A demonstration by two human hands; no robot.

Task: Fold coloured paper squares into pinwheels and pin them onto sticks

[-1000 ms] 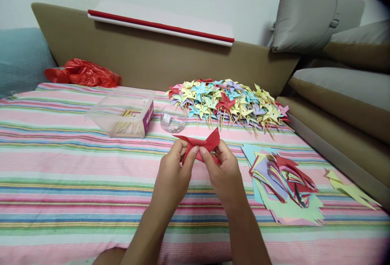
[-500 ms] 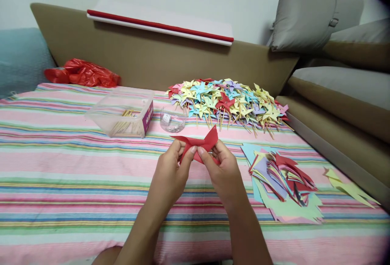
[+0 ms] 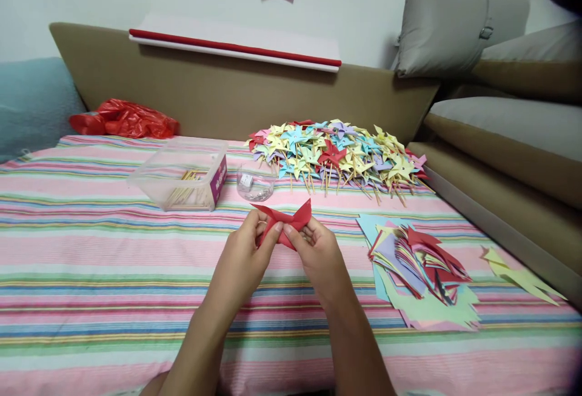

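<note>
A red paper pinwheel (image 3: 286, 218) with raised, pointed blades is held between both hands over the striped cloth. My left hand (image 3: 252, 241) pinches its left side, thumb pressed at the middle. From the other side my right hand (image 3: 316, 243) grips it, its thumb tip meeting the left one at the centre. The fingers beneath the paper are partly hidden. Just beyond the hands stand a round clear tub (image 3: 255, 185) with small metallic bits and a clear plastic box (image 3: 182, 181) holding thin wooden sticks.
Finished pinwheels on sticks (image 3: 336, 153) lie heaped at the back. On the right are a pile of cut coloured paper (image 3: 421, 268) and a yellow paper piece (image 3: 518, 276). A red plastic bag (image 3: 125, 119) lies back left. Grey cushions (image 3: 495, 123) line the right side.
The red pinwheel and both hands sit slightly further left in view, partly because the camera view has shifted. The right-hand blade has drawn inward. Both hands keep their hold.
</note>
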